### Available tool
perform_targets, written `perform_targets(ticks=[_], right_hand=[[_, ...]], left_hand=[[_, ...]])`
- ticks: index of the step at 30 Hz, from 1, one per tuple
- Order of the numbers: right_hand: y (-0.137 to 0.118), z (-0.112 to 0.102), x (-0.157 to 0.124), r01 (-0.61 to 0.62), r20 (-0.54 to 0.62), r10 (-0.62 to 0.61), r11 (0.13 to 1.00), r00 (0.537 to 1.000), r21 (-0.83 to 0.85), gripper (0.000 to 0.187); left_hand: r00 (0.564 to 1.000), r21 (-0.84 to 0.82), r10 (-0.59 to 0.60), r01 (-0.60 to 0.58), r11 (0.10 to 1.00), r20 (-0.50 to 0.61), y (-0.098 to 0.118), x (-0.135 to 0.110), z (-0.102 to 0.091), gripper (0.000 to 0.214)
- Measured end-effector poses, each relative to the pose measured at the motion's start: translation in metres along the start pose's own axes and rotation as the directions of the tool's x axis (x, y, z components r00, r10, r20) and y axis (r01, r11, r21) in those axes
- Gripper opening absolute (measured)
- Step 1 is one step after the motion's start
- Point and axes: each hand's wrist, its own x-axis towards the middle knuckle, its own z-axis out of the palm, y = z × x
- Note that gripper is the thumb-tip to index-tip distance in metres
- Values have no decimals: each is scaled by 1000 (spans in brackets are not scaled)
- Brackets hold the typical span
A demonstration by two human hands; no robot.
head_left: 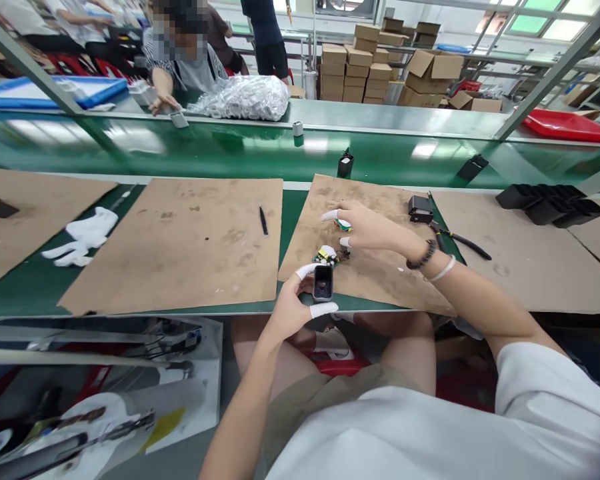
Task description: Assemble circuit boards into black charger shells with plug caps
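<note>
My left hand [291, 305] grips a small black housing [323, 285], its open end facing up toward me, between thumb and fingers. White finger cots cover several fingertips on both hands. My right hand [373, 228] is over the brown cardboard mat [380, 267], fingers curled round a small green-and-white circuit board [343, 225]. Just beyond the housing lies another circuit board [326, 255] with yellow and white components and short dark leads. To the right of my right hand are a black housing [421, 209] and black-handled pliers [460, 241].
A black pen [263, 220] lies on the left mat [205, 247], with white gloves [87, 237] farther left. Stacked black housings [553, 202] sit at right. Black units [345, 163] stand on the green conveyor [220, 147]. Opposite, a co-worker's hand [164, 103] is near a white part.
</note>
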Motion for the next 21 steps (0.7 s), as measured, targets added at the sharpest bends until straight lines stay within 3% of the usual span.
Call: perform_targets(ticks=[3, 7, 11, 15, 18, 21], right_hand=[[20, 2, 34, -37, 141, 81, 955, 987, -295, 54], [30, -11, 50, -90, 179, 152, 945, 972, -314, 31], [54, -31, 17, -193, 125, 224, 956, 966, -222, 47], [85, -36, -38, -389, 26, 399, 905, 917, -170, 59], [98, -33, -65, -429, 30, 448, 872, 894, -234, 67], [103, -26, -68, -414, 70, 441, 878, 895, -242, 66]], left_hand=[[1000, 44, 13, -13, 999, -5, 0, -1, 1, 82], [1000, 34, 23, -23, 999, 7, -1, -4, 1, 82], [1000, -3, 4, -4, 1000, 14, -1, -5, -1, 83], [999, 14, -14, 14, 1000, 34, -1, -4, -1, 86], [999, 26, -6, 5, 1000, 49, 0, -2, 0, 83], [998, 54, 13, -16, 998, 54, 0, -2, 1, 79]])
